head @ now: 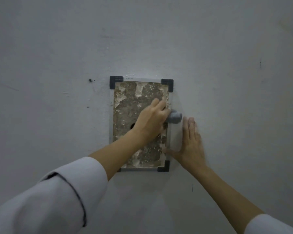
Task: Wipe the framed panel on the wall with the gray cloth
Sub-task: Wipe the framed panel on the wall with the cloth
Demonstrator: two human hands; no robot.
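Note:
The framed panel [125, 105] hangs upright on the wall, a mottled brown and cream rectangle with a thin metal frame and black corner pieces. My left hand [150, 120] lies over its right half, shut on the gray cloth [175, 117], which bulges out past the panel's right edge. My right hand [192, 144] rests flat on the wall just right of the frame, fingers pointing up, thumb touching the frame's lower right side. My left forearm hides the panel's lower left corner.
The pale gray wall [226, 81] fills the view around the panel. A small dark hole [90, 80] sits to the left of the frame's top. Faint scuffs and marks dot the wall [192, 187].

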